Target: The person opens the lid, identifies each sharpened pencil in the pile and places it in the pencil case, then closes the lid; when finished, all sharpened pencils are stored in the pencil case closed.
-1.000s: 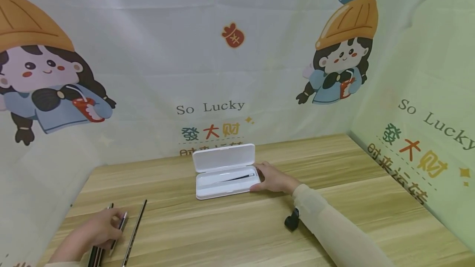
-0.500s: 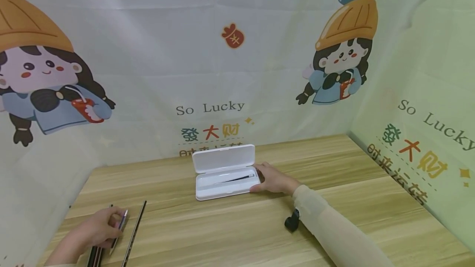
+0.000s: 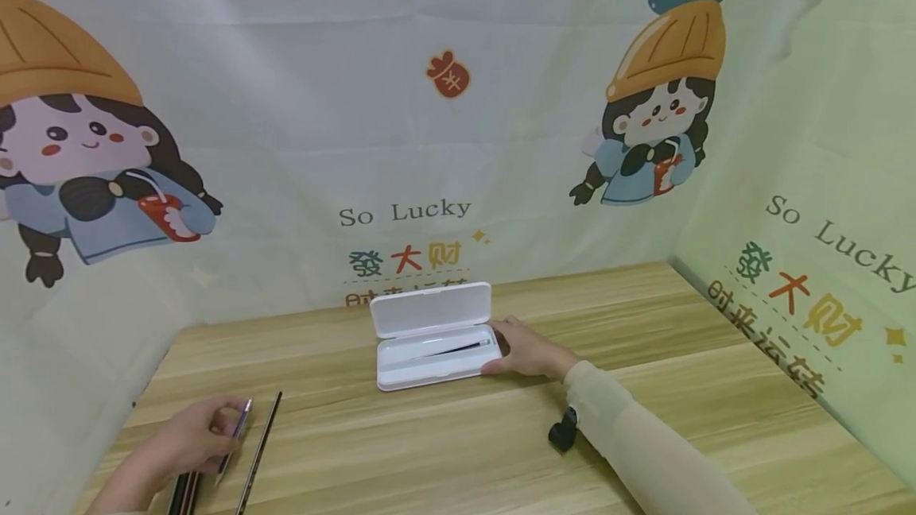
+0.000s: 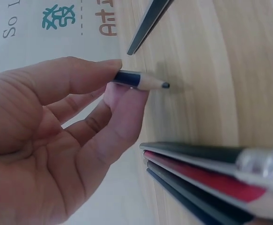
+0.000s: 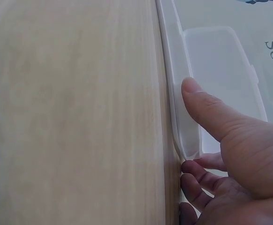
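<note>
My left hand (image 3: 188, 437) pinches a dark blue pencil (image 4: 129, 78) between thumb and fingers. Its sharpened tip points down toward me and stands a little above the table in the left wrist view. At the middle of the table, a white pencil case (image 3: 397, 378) lies with its lid (image 3: 432, 310) raised. One dark pencil (image 3: 461, 349) rests inside, aslant. My right hand (image 3: 533, 350) holds the case by its right end, thumb along the front wall in the right wrist view and fingers round the end.
A single dark pencil (image 3: 259, 451) lies just right of my left hand. Several pencils (image 4: 197, 176), one of them red, lie side by side under that hand. Behind the wooden table (image 3: 401, 459) hangs a printed cloth (image 3: 286, 102).
My left hand has raised the pinched pencil slightly and shifted it a little to the right. The right hand stays on the case. The head view has tilted up slightly.
</note>
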Action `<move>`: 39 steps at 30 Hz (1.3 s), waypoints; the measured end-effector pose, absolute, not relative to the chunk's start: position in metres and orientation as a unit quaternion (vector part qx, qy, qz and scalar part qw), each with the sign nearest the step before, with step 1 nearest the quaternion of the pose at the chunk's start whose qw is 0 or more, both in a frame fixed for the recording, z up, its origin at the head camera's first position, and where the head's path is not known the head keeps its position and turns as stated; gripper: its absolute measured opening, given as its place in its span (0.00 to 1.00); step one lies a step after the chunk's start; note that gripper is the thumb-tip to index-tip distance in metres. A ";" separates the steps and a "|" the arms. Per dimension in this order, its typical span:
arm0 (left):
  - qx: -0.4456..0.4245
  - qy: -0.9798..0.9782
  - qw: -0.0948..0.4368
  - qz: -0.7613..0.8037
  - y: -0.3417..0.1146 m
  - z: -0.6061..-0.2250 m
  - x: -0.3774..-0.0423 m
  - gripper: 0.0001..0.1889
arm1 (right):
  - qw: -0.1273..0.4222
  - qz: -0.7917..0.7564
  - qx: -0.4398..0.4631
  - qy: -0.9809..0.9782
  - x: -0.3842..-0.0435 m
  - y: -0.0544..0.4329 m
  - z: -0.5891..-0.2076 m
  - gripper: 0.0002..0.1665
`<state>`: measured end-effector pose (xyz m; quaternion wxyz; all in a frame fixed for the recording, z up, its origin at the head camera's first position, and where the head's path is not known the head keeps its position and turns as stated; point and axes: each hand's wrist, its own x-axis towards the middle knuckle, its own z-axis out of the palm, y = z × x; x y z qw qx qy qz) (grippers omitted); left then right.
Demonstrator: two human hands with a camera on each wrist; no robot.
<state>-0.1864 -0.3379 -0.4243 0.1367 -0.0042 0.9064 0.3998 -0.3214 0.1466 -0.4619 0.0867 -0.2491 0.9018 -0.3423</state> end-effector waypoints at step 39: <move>0.052 0.922 -0.028 0.383 -0.326 -0.427 -0.200 0.30 | 0.078 -0.345 -0.256 0.899 -0.321 0.147 -0.463 0.46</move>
